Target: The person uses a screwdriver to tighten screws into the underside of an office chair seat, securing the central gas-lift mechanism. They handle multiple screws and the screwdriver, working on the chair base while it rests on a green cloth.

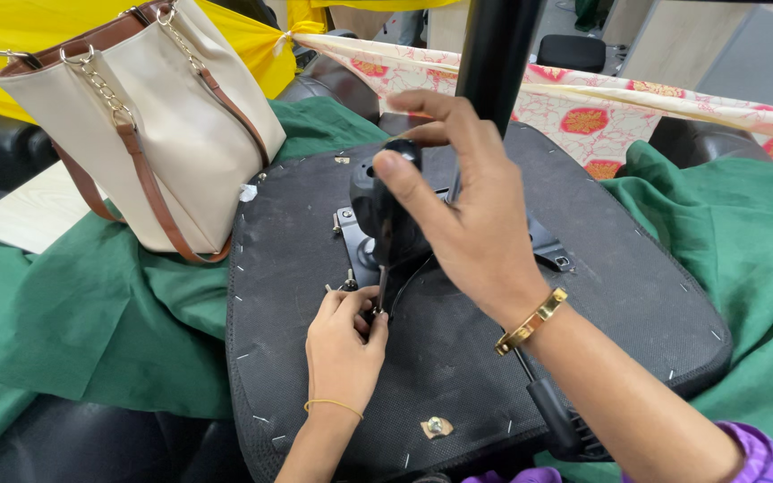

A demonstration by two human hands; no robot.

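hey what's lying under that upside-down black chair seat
Rumpled green cloth spreads beneath the overturned black fabric chair seat, showing on both sides. A cream handbag with brown straps stands on it alongside. Whatever lies directly below the seat is covered.

My right hand [476, 224] grips a black tool [385, 210]. Under it, the seat bottom [458, 358] is black. Left of my grip sits a cream bag [149, 125] with brown straps. The cloth [91, 304] around is green.

A cream bag [167, 134] with brown straps sits on green cloth [91, 313], beside yellow cloth [11, 27].
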